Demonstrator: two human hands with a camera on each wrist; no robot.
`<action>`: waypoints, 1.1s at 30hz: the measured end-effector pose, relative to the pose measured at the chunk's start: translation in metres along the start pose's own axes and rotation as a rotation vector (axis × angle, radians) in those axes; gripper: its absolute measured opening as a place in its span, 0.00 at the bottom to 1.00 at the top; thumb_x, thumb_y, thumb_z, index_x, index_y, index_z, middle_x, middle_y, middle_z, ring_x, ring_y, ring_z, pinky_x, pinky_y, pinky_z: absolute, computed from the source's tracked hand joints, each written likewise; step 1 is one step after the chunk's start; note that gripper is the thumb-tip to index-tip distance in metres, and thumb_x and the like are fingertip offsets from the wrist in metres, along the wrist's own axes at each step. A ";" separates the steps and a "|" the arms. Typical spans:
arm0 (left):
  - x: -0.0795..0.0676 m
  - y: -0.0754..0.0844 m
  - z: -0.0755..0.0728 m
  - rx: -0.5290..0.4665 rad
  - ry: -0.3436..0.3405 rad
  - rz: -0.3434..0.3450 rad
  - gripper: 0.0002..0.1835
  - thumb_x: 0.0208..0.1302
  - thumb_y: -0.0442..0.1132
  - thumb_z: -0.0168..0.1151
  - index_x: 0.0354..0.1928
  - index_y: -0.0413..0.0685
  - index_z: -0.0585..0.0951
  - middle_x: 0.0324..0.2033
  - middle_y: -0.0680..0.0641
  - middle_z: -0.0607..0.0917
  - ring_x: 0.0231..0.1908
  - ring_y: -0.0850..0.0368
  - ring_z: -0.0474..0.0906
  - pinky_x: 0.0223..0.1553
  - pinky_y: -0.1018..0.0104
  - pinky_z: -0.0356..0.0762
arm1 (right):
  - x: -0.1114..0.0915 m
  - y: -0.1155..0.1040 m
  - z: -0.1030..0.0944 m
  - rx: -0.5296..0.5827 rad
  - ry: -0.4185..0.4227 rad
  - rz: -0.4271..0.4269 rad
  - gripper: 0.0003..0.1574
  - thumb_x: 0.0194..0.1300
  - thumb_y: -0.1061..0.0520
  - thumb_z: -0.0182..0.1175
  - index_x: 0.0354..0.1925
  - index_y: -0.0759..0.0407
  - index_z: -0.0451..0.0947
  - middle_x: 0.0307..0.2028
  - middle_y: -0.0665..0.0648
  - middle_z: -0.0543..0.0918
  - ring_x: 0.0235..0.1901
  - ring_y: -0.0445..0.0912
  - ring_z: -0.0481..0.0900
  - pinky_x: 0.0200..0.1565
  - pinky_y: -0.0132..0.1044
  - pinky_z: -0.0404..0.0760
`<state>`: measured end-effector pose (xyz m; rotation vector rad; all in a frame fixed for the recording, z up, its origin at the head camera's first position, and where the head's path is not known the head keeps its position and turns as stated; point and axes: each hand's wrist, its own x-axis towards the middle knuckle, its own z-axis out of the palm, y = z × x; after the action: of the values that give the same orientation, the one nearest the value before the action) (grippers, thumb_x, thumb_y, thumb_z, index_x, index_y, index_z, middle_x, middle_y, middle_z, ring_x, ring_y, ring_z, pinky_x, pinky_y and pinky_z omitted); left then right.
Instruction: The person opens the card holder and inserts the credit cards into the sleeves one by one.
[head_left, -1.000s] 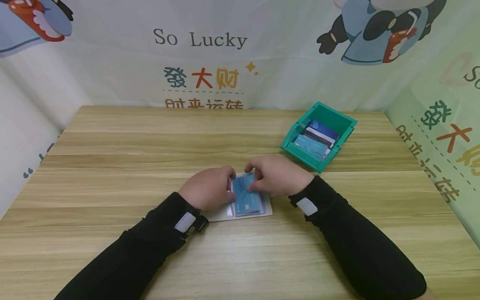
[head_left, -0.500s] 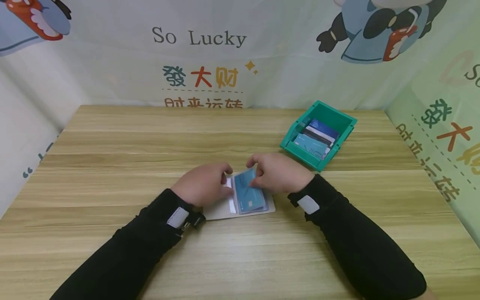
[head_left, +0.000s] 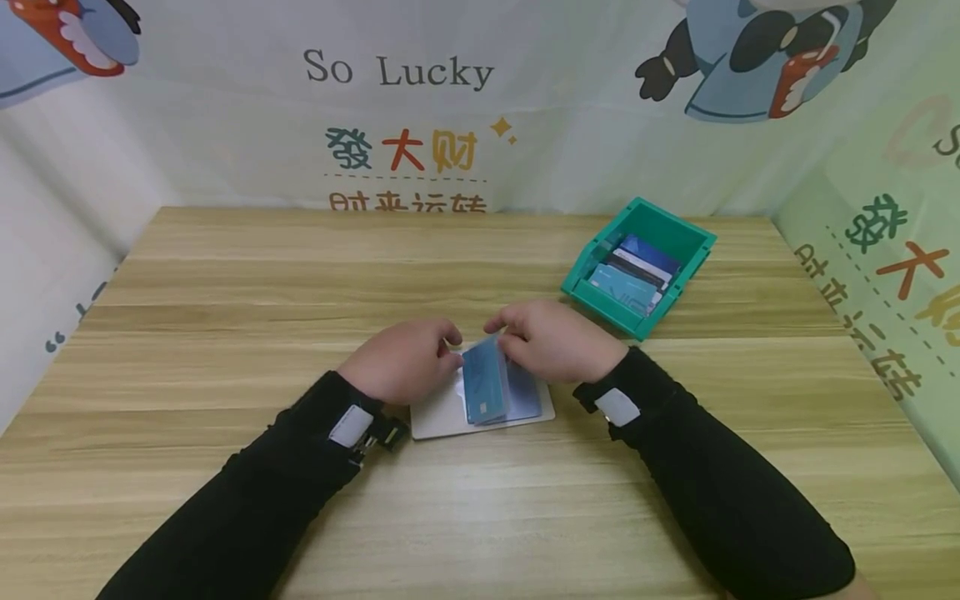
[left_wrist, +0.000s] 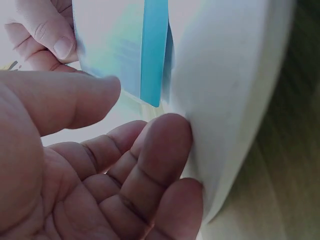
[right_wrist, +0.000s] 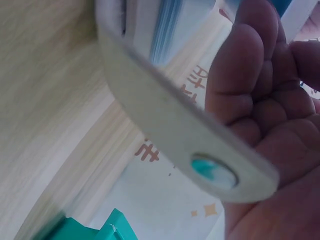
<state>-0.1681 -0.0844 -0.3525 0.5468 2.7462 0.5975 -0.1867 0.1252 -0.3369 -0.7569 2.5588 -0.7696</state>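
Note:
A white card holder (head_left: 438, 419) lies spread on the table between both hands, with clear sleeve pages inside. One page with a light blue card (head_left: 483, 385) in it stands tilted up over the lower pages (head_left: 525, 394). My right hand (head_left: 564, 340) pinches this page near its top edge. On the other side, my left hand (head_left: 401, 360) has relaxed fingers beside the page; in the left wrist view its thumb is apart from the sleeve, and fingertips rest against the white cover (left_wrist: 220, 95). A strap with a metal snap (right_wrist: 215, 171) shows in the right wrist view.
A teal bin (head_left: 600, 314) with several cards (head_left: 624, 286) in it stands at the back right, beyond my right hand. The wooden table (head_left: 300, 267) ends at a printed cloth backdrop (head_left: 562, 158). A small camera (head_left: 390, 433) sits on my left wrist.
The page with the blue card has been lifted and turned leftward, baring the pages beneath. My left hand has drawn back slightly to the left, and its thumb has come off the page.

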 end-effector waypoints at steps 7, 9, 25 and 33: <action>0.001 0.000 -0.001 0.001 0.005 0.008 0.17 0.69 0.45 0.51 0.52 0.43 0.77 0.37 0.47 0.80 0.35 0.56 0.74 0.39 0.57 0.75 | 0.000 0.000 0.000 0.018 -0.013 -0.029 0.18 0.68 0.58 0.51 0.55 0.57 0.75 0.17 0.50 0.67 0.15 0.43 0.66 0.17 0.34 0.64; 0.001 0.000 -0.001 0.004 0.008 0.009 0.17 0.69 0.45 0.50 0.52 0.43 0.77 0.37 0.47 0.81 0.35 0.56 0.74 0.39 0.57 0.75 | 0.000 0.000 -0.001 0.019 -0.015 -0.042 0.18 0.67 0.59 0.53 0.55 0.58 0.75 0.23 0.49 0.74 0.21 0.42 0.71 0.22 0.33 0.71; 0.002 0.000 -0.001 0.009 0.009 0.014 0.15 0.70 0.43 0.49 0.51 0.43 0.77 0.41 0.46 0.81 0.38 0.56 0.74 0.43 0.55 0.75 | 0.001 -0.001 0.003 0.031 -0.016 -0.084 0.24 0.67 0.57 0.55 0.61 0.56 0.71 0.43 0.49 0.81 0.37 0.38 0.75 0.39 0.35 0.79; 0.001 -0.001 -0.003 0.011 0.009 0.018 0.16 0.71 0.42 0.46 0.52 0.43 0.77 0.48 0.45 0.80 0.43 0.55 0.73 0.48 0.53 0.73 | 0.002 -0.002 0.008 -0.001 -0.032 -0.098 0.28 0.66 0.54 0.58 0.63 0.55 0.69 0.50 0.51 0.79 0.40 0.35 0.74 0.45 0.35 0.77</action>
<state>-0.1704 -0.0857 -0.3502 0.5728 2.7575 0.5914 -0.1837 0.1197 -0.3429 -0.8933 2.5091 -0.7802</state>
